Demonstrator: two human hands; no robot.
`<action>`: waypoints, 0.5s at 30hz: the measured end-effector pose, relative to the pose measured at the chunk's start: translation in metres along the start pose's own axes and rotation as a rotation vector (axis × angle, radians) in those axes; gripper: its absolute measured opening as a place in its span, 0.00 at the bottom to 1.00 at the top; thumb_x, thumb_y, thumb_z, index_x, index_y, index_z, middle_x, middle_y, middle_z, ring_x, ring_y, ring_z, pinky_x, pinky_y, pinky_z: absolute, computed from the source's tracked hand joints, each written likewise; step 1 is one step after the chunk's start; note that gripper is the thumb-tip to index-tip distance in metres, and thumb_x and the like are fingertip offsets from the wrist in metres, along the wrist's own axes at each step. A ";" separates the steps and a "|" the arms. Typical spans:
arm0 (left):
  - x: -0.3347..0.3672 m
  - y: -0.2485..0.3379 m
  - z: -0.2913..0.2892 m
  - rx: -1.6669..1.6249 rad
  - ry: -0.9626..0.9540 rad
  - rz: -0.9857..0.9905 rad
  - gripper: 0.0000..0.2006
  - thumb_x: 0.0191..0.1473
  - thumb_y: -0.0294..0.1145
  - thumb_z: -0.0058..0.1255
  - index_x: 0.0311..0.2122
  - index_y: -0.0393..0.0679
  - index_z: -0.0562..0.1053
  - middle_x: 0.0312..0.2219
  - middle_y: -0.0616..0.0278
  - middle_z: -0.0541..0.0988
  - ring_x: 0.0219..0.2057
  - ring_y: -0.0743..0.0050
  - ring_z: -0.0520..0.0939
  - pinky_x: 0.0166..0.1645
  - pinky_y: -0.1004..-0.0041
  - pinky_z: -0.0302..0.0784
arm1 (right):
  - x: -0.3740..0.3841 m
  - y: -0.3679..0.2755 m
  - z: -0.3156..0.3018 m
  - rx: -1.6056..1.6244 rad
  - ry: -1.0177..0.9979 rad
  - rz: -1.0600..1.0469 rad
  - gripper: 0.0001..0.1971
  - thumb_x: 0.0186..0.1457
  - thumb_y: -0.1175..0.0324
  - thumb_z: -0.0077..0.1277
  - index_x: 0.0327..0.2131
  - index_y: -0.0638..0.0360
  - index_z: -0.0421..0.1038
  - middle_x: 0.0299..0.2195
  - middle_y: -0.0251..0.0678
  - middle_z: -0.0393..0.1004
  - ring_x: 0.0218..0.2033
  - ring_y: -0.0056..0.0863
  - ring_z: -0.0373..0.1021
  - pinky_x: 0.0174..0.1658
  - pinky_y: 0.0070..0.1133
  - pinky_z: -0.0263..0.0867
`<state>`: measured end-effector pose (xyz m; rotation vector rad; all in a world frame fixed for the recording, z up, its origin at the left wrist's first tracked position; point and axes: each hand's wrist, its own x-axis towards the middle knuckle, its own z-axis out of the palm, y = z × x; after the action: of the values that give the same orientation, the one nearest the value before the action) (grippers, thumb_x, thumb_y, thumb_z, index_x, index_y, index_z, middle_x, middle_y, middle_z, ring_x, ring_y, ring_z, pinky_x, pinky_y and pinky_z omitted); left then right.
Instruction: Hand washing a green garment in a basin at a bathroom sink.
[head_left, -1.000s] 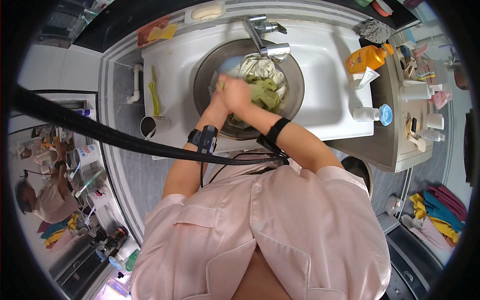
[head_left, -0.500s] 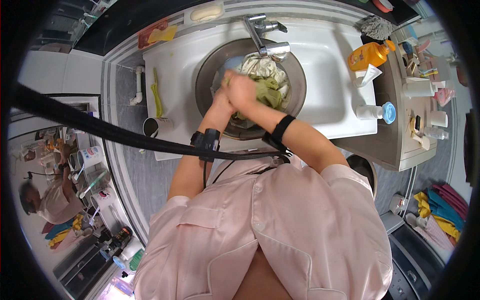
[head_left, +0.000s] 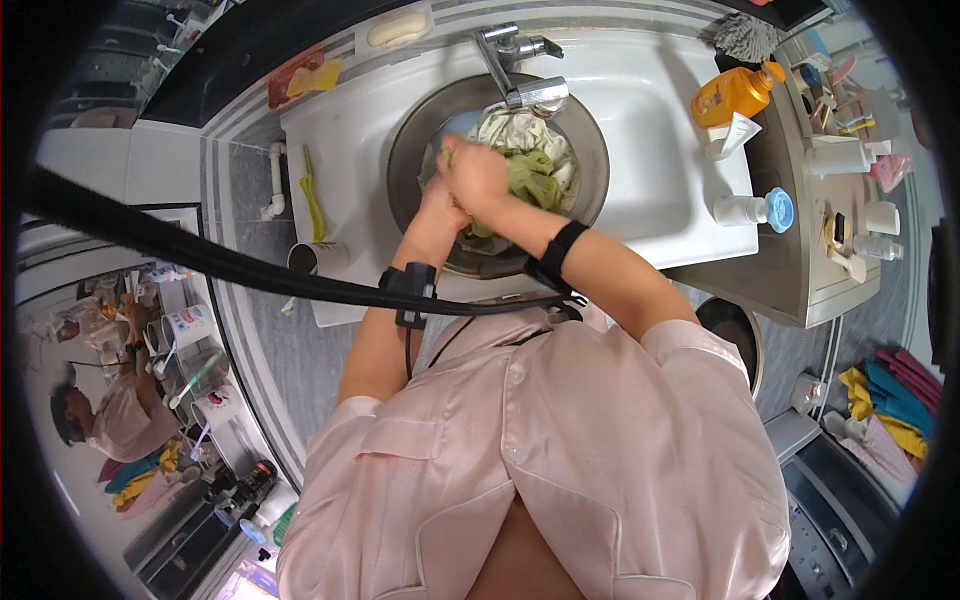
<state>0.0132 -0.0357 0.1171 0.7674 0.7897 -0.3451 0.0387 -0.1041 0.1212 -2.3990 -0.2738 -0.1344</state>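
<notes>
A round grey metal basin [head_left: 597, 150] sits in the white sink under the faucet, holding wet laundry and some cloudy water. In it lie an olive-green cloth [head_left: 535, 182] and a white patterned cloth [head_left: 512, 130]. Over the basin's left half, my right hand [head_left: 476, 176] is closed and pressed against my left hand [head_left: 436, 205], which is closed beneath it. A bit of green fabric shows at their fingers, so both grip the green cloth. Most of my left fingers are hidden behind the right hand.
A chrome faucet [head_left: 538, 93] reaches over the basin. An orange pump bottle [head_left: 735, 97], a white tube [head_left: 735, 137] and a blue-capped white bottle [head_left: 742, 210] stand on the sink's right edge. A green brush [head_left: 312, 195] and a cup [head_left: 318, 259] are at the left. A black cable [head_left: 250, 267] crosses the view.
The whole view has shifted slightly. My hands stay clasped at the same place over the basin, with hardly any visible movement of the cloths.
</notes>
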 end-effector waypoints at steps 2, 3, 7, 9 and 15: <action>-0.005 -0.001 -0.003 -0.002 -0.029 0.021 0.13 0.57 0.36 0.37 0.46 0.43 0.64 0.39 0.58 0.73 0.38 0.64 0.74 0.42 0.64 0.70 | -0.027 -0.016 -0.003 0.051 -0.057 -0.114 0.06 0.45 0.64 0.48 0.24 0.54 0.68 0.17 0.43 0.71 0.21 0.43 0.70 0.24 0.35 0.65; -0.009 -0.001 -0.004 -0.003 -0.057 0.044 0.15 0.57 0.36 0.37 0.48 0.43 0.63 0.41 0.58 0.72 0.41 0.63 0.73 0.45 0.63 0.66 | -0.036 -0.020 -0.005 0.131 -0.085 -0.160 0.07 0.45 0.62 0.50 0.24 0.53 0.68 0.17 0.42 0.71 0.21 0.44 0.69 0.23 0.35 0.64; -0.019 -0.003 -0.005 -0.008 -0.206 0.125 0.22 0.55 0.34 0.37 0.55 0.41 0.57 0.48 0.56 0.67 0.51 0.61 0.66 0.58 0.59 0.53 | -0.011 -0.002 0.000 0.016 0.051 -0.045 0.05 0.45 0.63 0.50 0.23 0.52 0.68 0.18 0.43 0.71 0.23 0.44 0.70 0.25 0.34 0.65; 0.021 -0.015 -0.010 -0.079 -0.171 -0.045 0.17 0.57 0.45 0.39 0.44 0.44 0.66 0.38 0.59 0.74 0.37 0.63 0.76 0.39 0.63 0.73 | 0.008 0.013 0.008 -0.019 0.028 0.019 0.05 0.45 0.63 0.50 0.25 0.52 0.69 0.20 0.44 0.71 0.24 0.44 0.70 0.26 0.35 0.65; 0.017 -0.015 -0.013 -0.126 -0.078 -0.106 0.16 0.56 0.44 0.41 0.43 0.45 0.68 0.37 0.59 0.75 0.36 0.61 0.77 0.38 0.60 0.73 | -0.002 0.007 -0.004 0.077 0.013 0.158 0.08 0.46 0.62 0.49 0.26 0.55 0.68 0.19 0.46 0.71 0.23 0.47 0.69 0.28 0.38 0.64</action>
<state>0.0099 -0.0361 0.0911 0.5918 0.7728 -0.4139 0.0386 -0.1116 0.1195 -2.3316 -0.0816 -0.0659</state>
